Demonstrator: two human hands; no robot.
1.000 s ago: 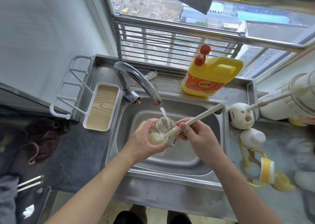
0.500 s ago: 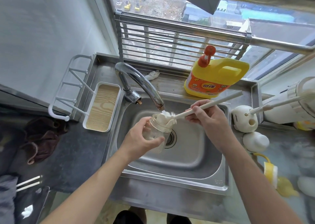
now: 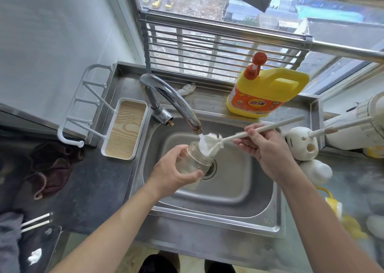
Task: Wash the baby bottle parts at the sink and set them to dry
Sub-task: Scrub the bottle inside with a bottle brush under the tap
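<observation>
1. Window grille (image 3: 207, 50) and pale wall close the background; below them a dark worktop (image 3: 93, 189) and steel surround carry the washing things.
2. Sink (image 3: 239, 191): its basin lies under both hands, so drips and suds fall inside it; the drain is partly hidden behind the bottle.
3. Tap (image 3: 172, 100): the spout arches over the basin with its mouth just above the brush head; a thin stream seems to fall there, but it is hard to make out.
4. Detergent jug (image 3: 268, 94): upright on the back ledge behind the sink, pump on top.
5. Drying rack (image 3: 124, 131): white frame with a wood-grain tray, just left of the sink; judged to be where washed parts will go.
6. Left hand (image 3: 172, 173): fingers and thumb curled round the bottle (image 3: 195, 160), holding it tilted over the basin, mouth turned toward the tap, probably to admit brush and water.
7. Right hand (image 3: 264, 148): fingers pinch the brush handle (image 3: 259, 129) near its middle; the free end points toward the jug.
8. Brush head (image 3: 209, 144): white sponge at the bottle's mouth; how far it sits inside cannot be told.
9. Other parts (image 3: 315, 172): white and yellow pieces on the worktop right of the sink; blurred and cut by the frame edge, so whether they are washed cannot be told.
</observation>
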